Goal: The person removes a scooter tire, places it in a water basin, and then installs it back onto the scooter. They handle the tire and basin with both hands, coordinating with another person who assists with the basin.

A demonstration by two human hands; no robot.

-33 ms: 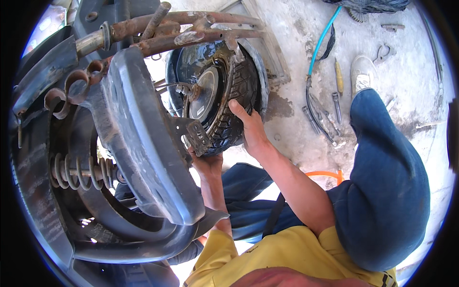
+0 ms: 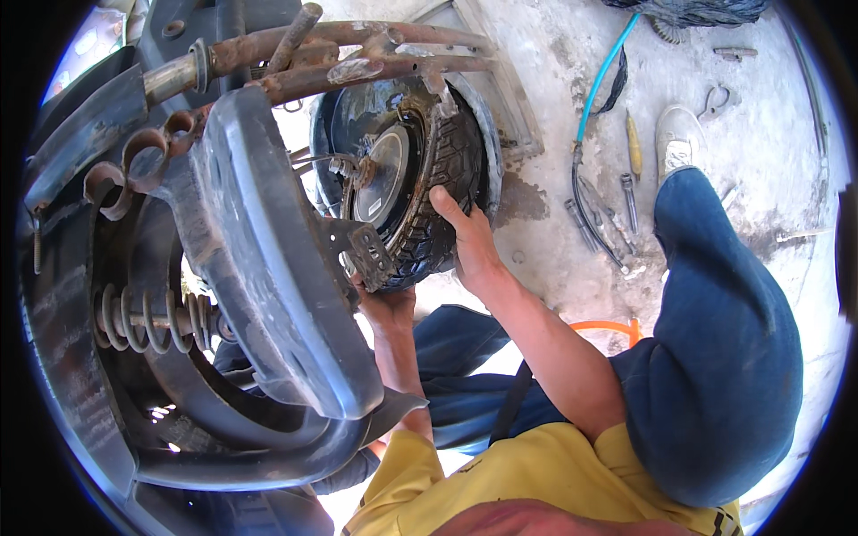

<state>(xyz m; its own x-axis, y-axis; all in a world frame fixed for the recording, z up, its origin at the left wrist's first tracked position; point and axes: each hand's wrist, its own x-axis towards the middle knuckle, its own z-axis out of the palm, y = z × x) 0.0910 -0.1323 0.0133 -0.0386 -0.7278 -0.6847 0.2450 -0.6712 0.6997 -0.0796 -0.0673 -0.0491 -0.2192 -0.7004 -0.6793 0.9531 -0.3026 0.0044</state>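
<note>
A wet hub-motor wheel with a knobby black tyre point(image 2: 450, 161) stands tilted in a round basin point(image 2: 490, 143) with water in it. Its axle point(image 2: 344, 167) and wires point left. My right hand point(image 2: 469, 234) grips the tyre's right side, thumb across the tread and fingers out of sight behind the rubber. At the tyre's near edge, my left hand point(image 2: 390, 308) holds it from below; a rusty metal bracket point(image 2: 371, 256) hides part of the fingers.
A vehicle body with black panels point(image 2: 268, 259), rusty frame tubes point(image 2: 349, 58) and a coil spring point(image 2: 147, 320) fills the left. On the concrete at right lie a teal hose point(image 2: 601, 76), a yellow-handled tool point(image 2: 634, 147), sockets point(image 2: 629, 201) and pliers point(image 2: 715, 100). An orange hose point(image 2: 608, 326) lies by my knee.
</note>
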